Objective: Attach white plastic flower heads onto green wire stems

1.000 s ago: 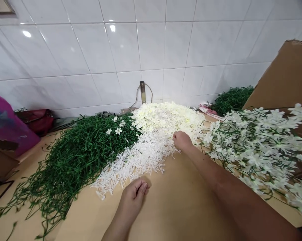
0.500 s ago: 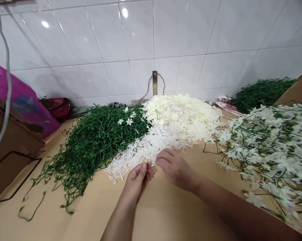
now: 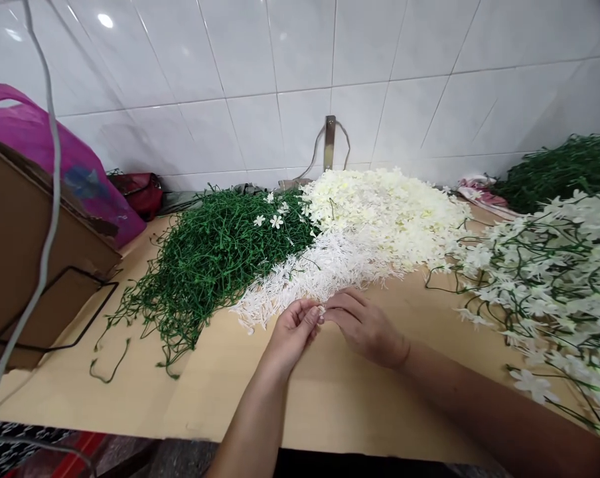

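Note:
My left hand and my right hand meet fingertip to fingertip at the near edge of a strip of small white plastic stamen pieces. Both hands pinch a tiny white piece between them. Behind the strip lies a heap of cream flower heads. A big pile of green plastic stems spreads to the left. Finished stems with white flowers are heaped on the right.
The tan tabletop ends at a near edge below my arms. A cardboard box with a pink bag stands at left, and a grey cable hangs before it. More green stems lie at the back right by the tiled wall.
My right hand came back from the flower heap to meet my left hand, and both now pinch a small white piece. The view has swung to the left and tipped down.

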Demonstrator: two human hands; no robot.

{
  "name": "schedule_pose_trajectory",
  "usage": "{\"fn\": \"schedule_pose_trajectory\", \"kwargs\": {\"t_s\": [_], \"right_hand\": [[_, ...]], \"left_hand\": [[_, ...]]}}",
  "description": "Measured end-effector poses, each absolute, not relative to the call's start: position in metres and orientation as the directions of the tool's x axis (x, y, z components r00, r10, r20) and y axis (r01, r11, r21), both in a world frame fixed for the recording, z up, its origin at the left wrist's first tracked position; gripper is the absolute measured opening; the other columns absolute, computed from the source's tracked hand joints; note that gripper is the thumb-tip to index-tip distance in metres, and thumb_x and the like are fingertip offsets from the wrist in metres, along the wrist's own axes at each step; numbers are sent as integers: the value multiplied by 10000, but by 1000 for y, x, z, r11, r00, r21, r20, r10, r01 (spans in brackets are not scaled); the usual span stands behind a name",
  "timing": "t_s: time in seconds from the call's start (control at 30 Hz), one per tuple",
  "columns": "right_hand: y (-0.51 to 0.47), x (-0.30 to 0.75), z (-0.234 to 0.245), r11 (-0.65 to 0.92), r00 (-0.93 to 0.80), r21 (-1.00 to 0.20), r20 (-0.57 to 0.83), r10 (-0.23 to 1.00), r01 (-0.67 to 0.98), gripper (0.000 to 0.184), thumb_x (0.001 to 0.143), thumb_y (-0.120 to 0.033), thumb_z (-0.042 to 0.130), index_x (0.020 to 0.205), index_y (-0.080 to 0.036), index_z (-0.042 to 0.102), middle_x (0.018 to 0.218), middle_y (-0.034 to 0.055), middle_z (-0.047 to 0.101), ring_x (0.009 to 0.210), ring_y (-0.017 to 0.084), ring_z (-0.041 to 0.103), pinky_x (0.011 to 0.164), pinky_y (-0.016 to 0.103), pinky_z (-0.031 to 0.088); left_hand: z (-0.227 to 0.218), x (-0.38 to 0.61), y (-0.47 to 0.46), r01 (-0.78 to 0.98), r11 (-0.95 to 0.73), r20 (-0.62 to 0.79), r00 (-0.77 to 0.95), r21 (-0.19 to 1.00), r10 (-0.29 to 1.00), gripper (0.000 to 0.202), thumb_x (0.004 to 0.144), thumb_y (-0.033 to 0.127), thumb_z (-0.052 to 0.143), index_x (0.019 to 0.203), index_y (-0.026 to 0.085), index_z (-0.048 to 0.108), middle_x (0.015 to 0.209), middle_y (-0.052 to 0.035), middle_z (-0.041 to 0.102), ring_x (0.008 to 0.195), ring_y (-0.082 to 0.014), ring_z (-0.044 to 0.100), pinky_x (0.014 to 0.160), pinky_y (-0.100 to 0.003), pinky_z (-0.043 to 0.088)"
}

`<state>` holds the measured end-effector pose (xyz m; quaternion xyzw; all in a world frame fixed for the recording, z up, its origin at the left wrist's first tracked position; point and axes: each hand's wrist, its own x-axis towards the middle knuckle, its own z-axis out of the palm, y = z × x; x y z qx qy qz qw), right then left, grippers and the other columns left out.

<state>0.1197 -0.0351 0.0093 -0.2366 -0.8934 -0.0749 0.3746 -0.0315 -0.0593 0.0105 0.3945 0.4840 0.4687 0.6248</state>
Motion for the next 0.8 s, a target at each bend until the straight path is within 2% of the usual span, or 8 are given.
{"fn": "schedule_pose_trajectory", "kwargs": {"t_s": [0.17, 0.33, 0.5, 0.6, 0.7, 0.8], "right_hand": [[-35, 118, 6, 889, -585, -45, 737, 338, 456, 245, 833, -75, 398, 780, -167, 620, 778, 84, 605, 727, 165, 498, 636, 313, 481], [-38, 120, 4, 888, -604, -151, 683, 411, 434, 251, 844, -103, 385, 781, -177, 617, 785, 80, 601, 739, 164, 507, 645, 320, 478], [-31, 125, 0, 814, -538, -322, 625, 566, 483, 200, 849, -138, 400, 797, -165, 592, 809, 90, 575, 766, 172, 509, 680, 326, 474], [-22, 123, -1, 725, -508, -390, 528, 681, 567, 144, 833, -128, 437, 836, -147, 580, 836, 97, 573, 811, 188, 521, 731, 344, 470], [-15, 111, 2, 650, -504, -366, 422, 753, 666, 108, 804, -152, 505, 875, -136, 585, 868, 103, 576, 840, 206, 519, 754, 365, 463], [-10, 95, 4, 587, -494, -289, 336, 802, 756, 135, 780, -200, 557, 883, -123, 597, 892, 125, 572, 872, 236, 508, 756, 378, 450]], "left_hand": [[10, -32, -59, -208, 266, -249, 103, 941, 963, 388, 585, 427, 695, 815, 133, 588, 499, 57, 476, 450, -41, 385, 444, -173, 262], [2, -31, -57, -195, 247, -246, 31, 949, 969, 283, 571, 334, 717, 748, 137, 616, 556, 31, 548, 496, -58, 446, 498, -187, 327], [-1, -35, -53, -197, 117, -168, -268, 973, 949, 257, 568, 251, 698, 786, 137, 625, 681, 1, 625, 640, -97, 535, 644, -218, 399], [0, -40, -53, -195, 74, -140, -350, 978, 926, 276, 593, 264, 673, 834, 143, 617, 672, 16, 604, 617, -88, 513, 626, -214, 393], [0, -43, -53, -176, 64, -124, -361, 982, 924, 264, 597, 282, 668, 819, 151, 608, 599, 43, 541, 544, -73, 453, 558, -206, 364], [1, -43, -53, -165, 45, -103, -362, 985, 926, 241, 596, 295, 668, 777, 156, 590, 584, 46, 518, 536, -73, 439, 546, -205, 355]]}}
